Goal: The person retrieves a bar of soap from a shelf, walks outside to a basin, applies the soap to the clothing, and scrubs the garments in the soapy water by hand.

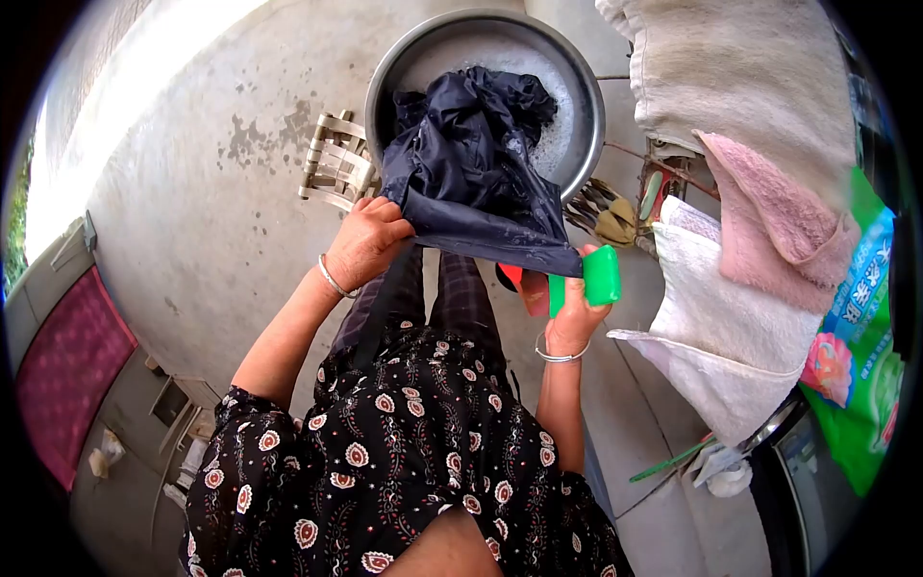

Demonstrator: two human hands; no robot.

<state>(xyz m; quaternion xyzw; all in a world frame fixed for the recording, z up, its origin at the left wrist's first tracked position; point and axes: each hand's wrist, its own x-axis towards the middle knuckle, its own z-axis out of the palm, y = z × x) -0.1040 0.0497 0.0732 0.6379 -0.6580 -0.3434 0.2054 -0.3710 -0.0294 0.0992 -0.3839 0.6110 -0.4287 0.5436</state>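
Note:
A wet navy garment (pixel 471 154) lies bunched in a metal basin (pixel 588 106), its near edge pulled out over the rim towards me. My left hand (pixel 370 236) is closed on the left end of that edge, fingers pinching the cloth. At the other end, my right hand (pixel 574 313) is closed round a bright green block (pixel 603 276) that looks like a bar of soap. The garment's right corner meets the right hand by its fingers and thumb; whether it is pinched there is partly hidden. The cloth is stretched fairly flat between both hands.
Soapy water (pixel 567 91) fills the basin. Left of it is a small woven stool (pixel 338 162). Pink (pixel 769 226) and white towels (pixel 721 327) hang at the right, near a green detergent bag (pixel 865 385). A brush-like bundle (pixel 611 219) lies beside the basin.

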